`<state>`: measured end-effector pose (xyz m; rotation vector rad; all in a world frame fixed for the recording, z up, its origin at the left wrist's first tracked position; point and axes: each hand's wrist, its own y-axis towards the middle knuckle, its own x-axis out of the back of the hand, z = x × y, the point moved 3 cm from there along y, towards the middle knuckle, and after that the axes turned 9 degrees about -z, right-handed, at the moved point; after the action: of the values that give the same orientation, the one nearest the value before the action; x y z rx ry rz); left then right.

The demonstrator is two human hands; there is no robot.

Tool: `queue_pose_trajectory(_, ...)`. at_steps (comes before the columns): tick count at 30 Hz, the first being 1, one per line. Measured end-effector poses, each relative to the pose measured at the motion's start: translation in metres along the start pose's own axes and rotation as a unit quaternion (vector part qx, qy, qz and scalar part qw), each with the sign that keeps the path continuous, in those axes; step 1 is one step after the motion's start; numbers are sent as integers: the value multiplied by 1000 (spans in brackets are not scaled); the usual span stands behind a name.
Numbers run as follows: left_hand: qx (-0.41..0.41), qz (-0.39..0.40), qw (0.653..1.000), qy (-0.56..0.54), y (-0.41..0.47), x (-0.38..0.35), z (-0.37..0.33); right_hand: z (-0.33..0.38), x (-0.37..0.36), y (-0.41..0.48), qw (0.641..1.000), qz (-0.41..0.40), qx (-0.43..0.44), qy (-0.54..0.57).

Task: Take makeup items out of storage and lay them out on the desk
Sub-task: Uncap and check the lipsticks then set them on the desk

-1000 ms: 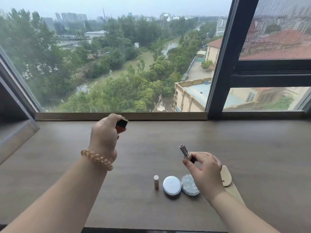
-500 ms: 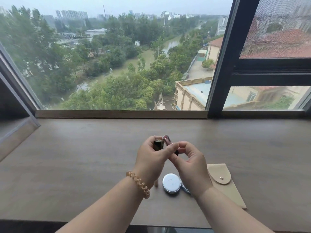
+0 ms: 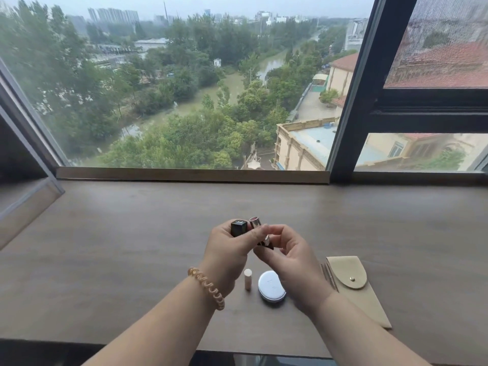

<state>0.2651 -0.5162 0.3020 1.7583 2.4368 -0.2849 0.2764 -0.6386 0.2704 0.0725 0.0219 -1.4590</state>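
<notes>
My left hand (image 3: 227, 249) grips a black square lipstick cap (image 3: 238, 227), held upright above the desk (image 3: 105, 260). My right hand (image 3: 290, 257) holds the uncapped lipstick (image 3: 257, 228), its silver tube and pink tip pointing up, right beside the cap. The two hands touch at the fingertips. Below them on the desk stand a small cream stick (image 3: 248, 279) and a round white compact (image 3: 271, 285). A second compact is hidden behind my right wrist.
A beige pouch (image 3: 355, 283) with a snap flap lies to the right, thin metal tools (image 3: 328, 276) at its left edge. A window sill (image 3: 184, 175) and dark frame (image 3: 348, 101) bound the desk's far side. A slanted panel (image 3: 23, 207) stands at far left.
My left hand came from the upper left with the cap to meet my right hand at the centre. The cap and lipstick now sit side by side, slightly closer than before.
</notes>
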Motion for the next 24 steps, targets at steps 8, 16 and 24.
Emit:
queue_pose_trajectory(8,13,0,1000,-21,3,15,2,-3,-17,-1,999,46,-28,9)
queue_pose_trajectory(16,27,6,1000,7,12,32,11,-9,-23,1,994,65,-51,75)
queue_pose_trajectory(24,18,-30,997,74,20,49,33,-34,-23,6,996,39,-51,-66)
